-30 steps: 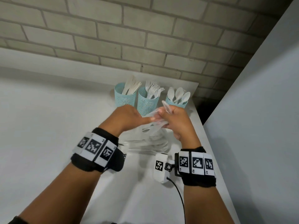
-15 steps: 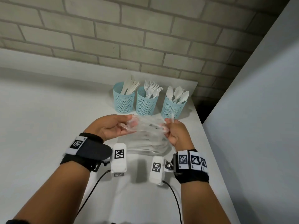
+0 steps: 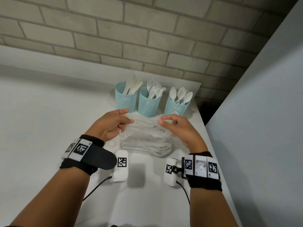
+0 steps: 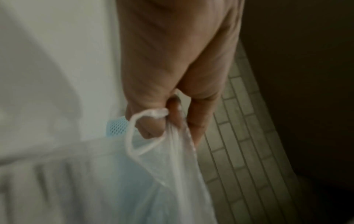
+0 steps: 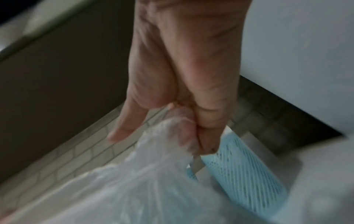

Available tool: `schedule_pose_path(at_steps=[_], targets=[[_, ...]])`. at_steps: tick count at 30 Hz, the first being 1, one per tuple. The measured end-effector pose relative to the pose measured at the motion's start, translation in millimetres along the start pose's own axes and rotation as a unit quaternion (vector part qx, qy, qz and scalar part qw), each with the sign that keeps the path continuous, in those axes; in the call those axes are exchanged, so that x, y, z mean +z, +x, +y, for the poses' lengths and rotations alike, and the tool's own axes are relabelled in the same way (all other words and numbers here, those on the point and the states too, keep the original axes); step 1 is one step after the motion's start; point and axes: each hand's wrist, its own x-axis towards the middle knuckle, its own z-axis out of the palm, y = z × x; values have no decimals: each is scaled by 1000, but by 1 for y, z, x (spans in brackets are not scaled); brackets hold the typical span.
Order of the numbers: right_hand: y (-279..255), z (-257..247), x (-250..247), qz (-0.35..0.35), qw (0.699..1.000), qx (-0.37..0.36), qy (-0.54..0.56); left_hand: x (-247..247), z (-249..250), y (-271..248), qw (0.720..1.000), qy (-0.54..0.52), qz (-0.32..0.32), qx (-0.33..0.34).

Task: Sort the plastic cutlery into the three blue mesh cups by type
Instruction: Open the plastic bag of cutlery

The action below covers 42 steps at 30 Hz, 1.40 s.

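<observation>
Three blue mesh cups stand in a row at the table's back: the left cup [image 3: 126, 99] holds white knives, the middle cup [image 3: 148, 104] forks, the right cup [image 3: 177, 106] spoons. In front of them lies a clear plastic bag [image 3: 146, 136] with white cutlery inside. My left hand [image 3: 114, 124] pinches the bag's left edge [image 4: 153, 115] between thumb and fingers. My right hand [image 3: 173, 125] pinches the bag's right edge [image 5: 172, 133]. The bag's mouth is stretched between the two hands.
The white table [image 3: 41, 120] ends at a brick wall [image 3: 147, 38] behind the cups. A grey panel [image 3: 262, 112] stands close along the table's right edge. A dark gap [image 3: 208, 110] lies beside the spoon cup.
My hands, close together in front of the cups a second ago, have pulled apart sideways and lower, spreading the bag's mouth wider.
</observation>
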Motion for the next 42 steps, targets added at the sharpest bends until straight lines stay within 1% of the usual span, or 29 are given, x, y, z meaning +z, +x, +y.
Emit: schedule_pose_path(at_steps=[2,3,5,7,8,10,12,14,16,18,19,20,21,23,24,27,28,29,30,32,33,34,35,36,37,38,39,40,42], targets=[[3,1,1,0,992,-3,-126,3,1,-2,995,91,25,26],[4,0,3,9,988,-13,-156,3,1,-2,987,145,45,46],[5,2,5,30,987,-26,-156,3,-1,-3,956,265,77,99],[6,2,3,49,993,-15,-108,-1,-1,-4,915,368,86,142],[5,1,0,49,996,-5,-69,-4,0,-5,902,397,85,149],[4,2,-7,58,998,24,10,-10,3,-5,889,420,90,158],[4,3,-14,76,993,49,79,-15,6,-2,892,410,98,160],[7,6,-15,120,986,59,96,-15,6,2,907,385,92,143],[10,8,-10,179,981,41,63,-12,2,5,940,316,69,111],[12,8,-5,191,979,31,60,-9,-3,10,985,158,30,57],[14,9,-4,180,979,46,88,-9,-5,12,998,58,13,23],[18,12,-4,168,974,75,132,-11,-6,14,999,-42,7,-7],[21,15,-5,159,961,114,196,-13,-8,17,990,-134,12,-33],[27,24,-4,137,910,188,343,-16,-14,23,959,-270,32,-82],[27,27,-2,127,887,210,391,-16,-18,24,949,-296,32,-103],[24,26,3,137,850,221,459,-11,-30,29,947,-296,6,-126],[19,21,4,141,856,218,447,-13,-31,30,950,-286,4,-122],[17,19,3,146,872,205,419,-16,-29,30,958,-265,3,-113],[17,17,1,153,902,191,356,-20,-26,29,969,-228,7,-98],[18,16,-7,167,968,144,116,-25,-20,25,995,-89,20,-50],[16,15,-12,184,977,110,-17,-26,-18,22,999,15,29,-31],[13,13,-16,190,972,73,-121,-25,-17,18,989,134,52,-16],[10,8,-19,178,964,43,-193,-24,-17,15,962,258,92,-6],[8,4,-19,151,960,35,-235,-21,-16,11,918,374,131,3],[5,-1,-18,123,961,41,-243,-18,-13,8,871,468,148,10],[2,-4,-14,103,967,62,-223,-16,-12,6,833,534,143,19],[-1,-5,-8,94,972,82,-198,-14,-10,6,808,575,127,21],[-3,-5,-2,92,974,90,-186,-13,-10,7,795,595,114,17],[-3,-2,9,93,978,85,-168,-11,-11,9,785,610,104,7]])
